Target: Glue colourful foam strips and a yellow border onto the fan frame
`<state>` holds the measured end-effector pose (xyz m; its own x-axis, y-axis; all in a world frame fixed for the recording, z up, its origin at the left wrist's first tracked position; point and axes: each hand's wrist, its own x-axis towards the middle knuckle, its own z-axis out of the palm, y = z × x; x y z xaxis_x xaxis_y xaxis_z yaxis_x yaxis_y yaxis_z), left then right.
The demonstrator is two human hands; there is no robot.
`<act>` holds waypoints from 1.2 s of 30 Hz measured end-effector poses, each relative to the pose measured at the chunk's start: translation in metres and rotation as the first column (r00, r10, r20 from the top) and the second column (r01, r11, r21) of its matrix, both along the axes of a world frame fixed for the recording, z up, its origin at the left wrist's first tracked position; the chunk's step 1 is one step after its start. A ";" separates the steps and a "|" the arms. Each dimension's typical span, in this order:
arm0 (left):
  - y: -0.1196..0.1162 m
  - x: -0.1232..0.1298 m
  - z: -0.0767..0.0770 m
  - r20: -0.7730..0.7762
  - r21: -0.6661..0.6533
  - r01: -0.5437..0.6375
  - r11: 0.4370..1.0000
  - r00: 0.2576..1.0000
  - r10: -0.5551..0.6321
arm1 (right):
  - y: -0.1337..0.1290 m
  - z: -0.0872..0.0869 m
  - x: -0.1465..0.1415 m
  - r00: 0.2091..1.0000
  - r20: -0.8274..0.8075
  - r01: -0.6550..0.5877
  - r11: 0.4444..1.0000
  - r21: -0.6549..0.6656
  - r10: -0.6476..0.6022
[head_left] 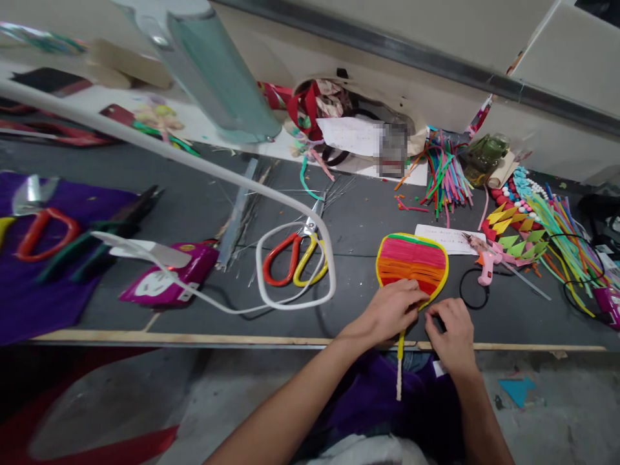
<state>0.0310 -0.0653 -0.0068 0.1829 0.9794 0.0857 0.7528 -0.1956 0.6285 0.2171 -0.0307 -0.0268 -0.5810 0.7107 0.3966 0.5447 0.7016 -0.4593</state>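
Observation:
A hand-fan-shaped craft piece (413, 255) made of pipe cleaners lies near the table's front edge. Its face has pink, orange and red bands with a green strip, inside a yellow rim. The yellow and cream handle (400, 368) sticks out past the edge. My left hand (394, 311) is closed over the lower part of the fan, covering where face and handle meet. Just right of the fan's lower rim, my right hand (453, 329) has its fingers curled toward the thumb. Whatever may be between those fingertips is too small to make out.
Red-and-yellow-handled scissors (295, 258) lie left, under a white lamp cord (217, 171). A pink glue gun (485, 261) rests right, beside a paper slip (448, 239). Bundled pipe cleaners (448, 177) stand behind. A purple packet (169, 278) and pliers (97, 239) are farther left.

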 end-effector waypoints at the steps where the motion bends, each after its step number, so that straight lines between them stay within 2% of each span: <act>1: 0.000 0.000 0.000 0.001 0.002 -0.003 1.000 1.000 0.003 | 0.000 0.000 0.001 1.000 -0.010 0.007 1.000 0.019 -0.007; 7: -0.001 0.001 0.000 -0.010 0.003 -0.009 1.000 1.000 0.009 | 0.000 -0.001 -0.003 0.998 0.022 0.052 0.970 0.237 -0.059; 13: 0.000 0.001 0.000 -0.007 0.003 0.004 1.000 1.000 -0.004 | -0.002 0.003 -0.010 0.984 0.156 0.038 0.955 0.296 -0.088; 16: 0.000 0.001 0.001 -0.015 -0.004 0.008 1.000 1.000 -0.008 | -0.004 0.004 -0.013 0.974 0.196 0.058 0.964 0.258 -0.111; 21: 0.000 0.001 0.002 -0.045 -0.016 0.008 1.000 0.999 -0.008 | -0.004 0.002 -0.015 0.985 0.044 0.165 0.986 0.025 -0.166; 24: 0.000 0.002 0.002 -0.059 -0.016 0.007 1.000 0.998 -0.008 | -0.002 0.002 -0.013 0.984 -0.002 0.179 0.982 -0.054 -0.180; 31: 0.000 0.002 0.001 -0.060 -0.007 -0.004 1.000 0.998 0.004 | 0.002 0.004 -0.006 0.984 -0.006 0.176 0.981 -0.077 -0.177; 36: 0.000 0.001 0.002 -0.037 0.000 -0.006 1.000 0.999 0.006 | -0.003 -0.001 -0.011 0.980 0.059 0.191 0.981 0.021 -0.192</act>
<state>0.0325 -0.0657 -0.0046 0.1802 0.9805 0.0785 0.7766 -0.1908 0.6004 0.2065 -0.0339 -0.0283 -0.4578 0.8055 0.3763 0.6962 0.5880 -0.4117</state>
